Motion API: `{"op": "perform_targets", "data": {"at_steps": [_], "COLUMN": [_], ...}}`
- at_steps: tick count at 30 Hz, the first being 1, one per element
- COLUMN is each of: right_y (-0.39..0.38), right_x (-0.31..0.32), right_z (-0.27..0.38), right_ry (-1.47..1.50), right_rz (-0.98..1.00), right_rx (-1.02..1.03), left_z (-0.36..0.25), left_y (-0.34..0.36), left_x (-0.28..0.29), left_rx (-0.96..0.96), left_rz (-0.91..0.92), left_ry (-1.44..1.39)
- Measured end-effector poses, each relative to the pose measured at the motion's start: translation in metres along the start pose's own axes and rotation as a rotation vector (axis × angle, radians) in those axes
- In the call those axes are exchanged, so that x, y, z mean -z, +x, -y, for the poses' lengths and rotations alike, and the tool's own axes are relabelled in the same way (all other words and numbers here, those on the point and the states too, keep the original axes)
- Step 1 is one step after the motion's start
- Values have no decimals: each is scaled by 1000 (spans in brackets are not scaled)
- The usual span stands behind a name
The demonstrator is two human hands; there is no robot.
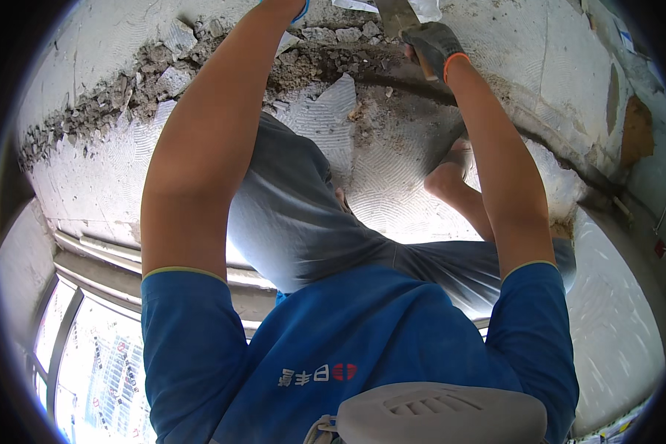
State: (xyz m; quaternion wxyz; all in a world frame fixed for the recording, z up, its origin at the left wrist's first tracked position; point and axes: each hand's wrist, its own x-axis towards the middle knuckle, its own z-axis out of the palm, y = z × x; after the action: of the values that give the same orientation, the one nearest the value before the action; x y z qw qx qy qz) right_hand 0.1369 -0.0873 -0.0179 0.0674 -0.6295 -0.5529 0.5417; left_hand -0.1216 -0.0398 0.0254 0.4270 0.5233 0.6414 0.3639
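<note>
My right hand (433, 46), in a dark grey glove with an orange cuff, is closed around a scraper. The scraper (397, 16) has a flat grey metal blade pointing up and away, and the end of its light wooden handle sticks out below my fist. Only the wrist and a blue cuff edge (301, 10) of my left hand show at the top rim, so its fingers are out of sight. Beyond the scraper blade lies a crumpled white sheet (427, 9), cut off by the picture's edge.
Broken mortar and rubble (155, 78) run in a band across the pale wall or floor surface. A ridged, chipped tile-adhesive patch (325, 111) lies below it. A dark groove (555, 140) runs toward the right. Pipes (111, 251) and a bright window (100, 362) are at lower left.
</note>
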Motion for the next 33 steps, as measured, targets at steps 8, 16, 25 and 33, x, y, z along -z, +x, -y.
{"op": "perform_targets", "data": {"at_steps": [8,16,25,33], "right_y": [-124,-121,-65,-40], "right_x": [-99,-128,-163,-151], "right_z": [-252,-178,-122,-178], "right_ry": [-239,-422,-115,33], "right_rz": [-157,145,-51,105], "right_rx": [-87,-80,80,123], "left_z": [1,-7,1,-16], "left_y": [-2,-10,-5,-5], "left_x": [16,37,3,2], "left_rx": [-11,337,120,-21], "left_rz": [-46,203,-6,-58], "left_ry": [169,-292,-136,121]}}
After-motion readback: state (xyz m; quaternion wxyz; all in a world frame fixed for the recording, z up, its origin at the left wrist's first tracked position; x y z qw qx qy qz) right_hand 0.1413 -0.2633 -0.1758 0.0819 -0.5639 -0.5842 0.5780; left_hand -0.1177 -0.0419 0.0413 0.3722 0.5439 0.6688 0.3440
